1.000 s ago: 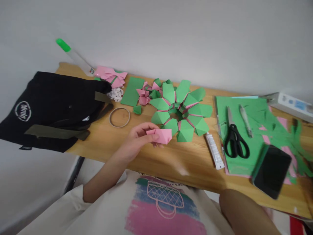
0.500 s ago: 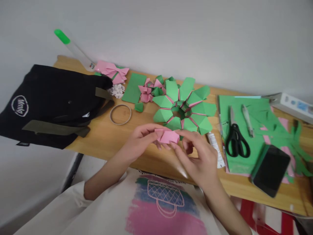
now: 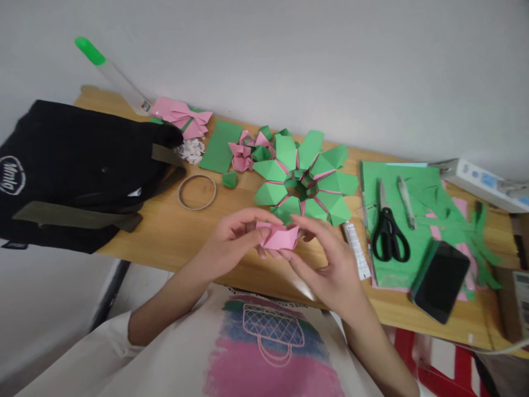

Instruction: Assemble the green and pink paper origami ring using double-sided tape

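Note:
A small folded piece of pink paper (image 3: 280, 237) is held between both hands above the table's front part. My left hand (image 3: 237, 238) pinches its left end, thumb in front and fingers behind. With thumb and forefinger, my right hand (image 3: 326, 259) grips the right end. Just beyond the hands lies a green and pink paper flower ring (image 3: 283, 205) with a round opening in its middle. Behind it, to the left, several small pink folded pieces (image 3: 242, 157) and green ones (image 3: 261, 153) are bunched together. A lone green folded piece (image 3: 230, 179) sits nearer.
On the left are a black bag (image 3: 82, 171), a tape ring (image 3: 197, 192), paper scraps (image 3: 192, 150) and green paper (image 3: 221, 146). Rightward lie a glue tube (image 3: 356, 251), scissors (image 3: 388, 231), a cutter (image 3: 406, 202), a phone (image 3: 441, 281) and a white box (image 3: 483, 184). The wall stands behind.
The pink paper has been turned and spread so that it looks more like an open trough. Both hands still hold it. The whole view has shifted slightly, with the table's things further left.

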